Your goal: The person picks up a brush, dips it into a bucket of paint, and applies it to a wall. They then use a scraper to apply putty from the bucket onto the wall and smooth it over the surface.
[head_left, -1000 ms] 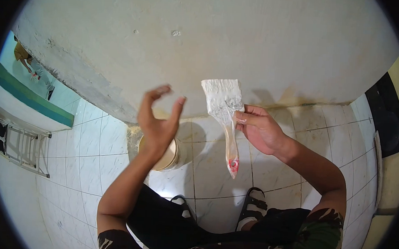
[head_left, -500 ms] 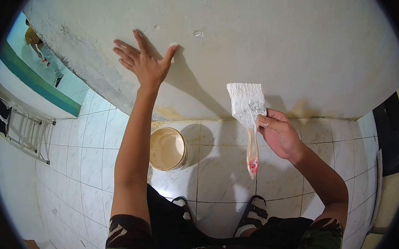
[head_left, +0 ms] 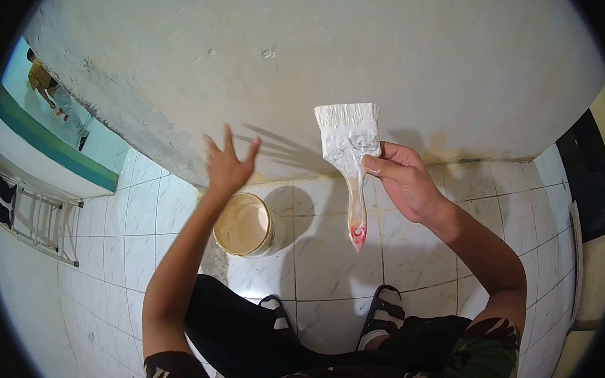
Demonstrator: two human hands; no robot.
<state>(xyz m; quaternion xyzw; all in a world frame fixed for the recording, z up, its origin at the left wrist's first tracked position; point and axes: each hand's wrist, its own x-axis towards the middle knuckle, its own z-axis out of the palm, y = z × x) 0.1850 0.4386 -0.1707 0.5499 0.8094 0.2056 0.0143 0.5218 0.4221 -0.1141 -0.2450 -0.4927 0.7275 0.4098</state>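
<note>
A wide paintbrush [head_left: 348,140] with bristles coated in white paint is pinched at its neck by my right hand [head_left: 410,181]. Its bristles point up toward the wall, and the handle with a red tip hangs down. My left hand [head_left: 231,165] is empty, fingers spread and slightly blurred, just above the paint bucket [head_left: 270,236]. Pale paint coats the inside of that bucket, which stands on the floor by the wall's foot. The grey-white wall [head_left: 425,58] in front of me has small chipped spots and a stained lower edge.
White tiles [head_left: 332,273] cover the floor, where my sandalled feet stand. A metal ladder [head_left: 35,219] is at the left. Beyond the wall's left edge, another person [head_left: 42,83] stands holding something red and white. Dark and yellowish items line the right side.
My left hand has come off the wall and dropped down toward the bucket. The brush in my right hand has shifted slightly left and up in view.
</note>
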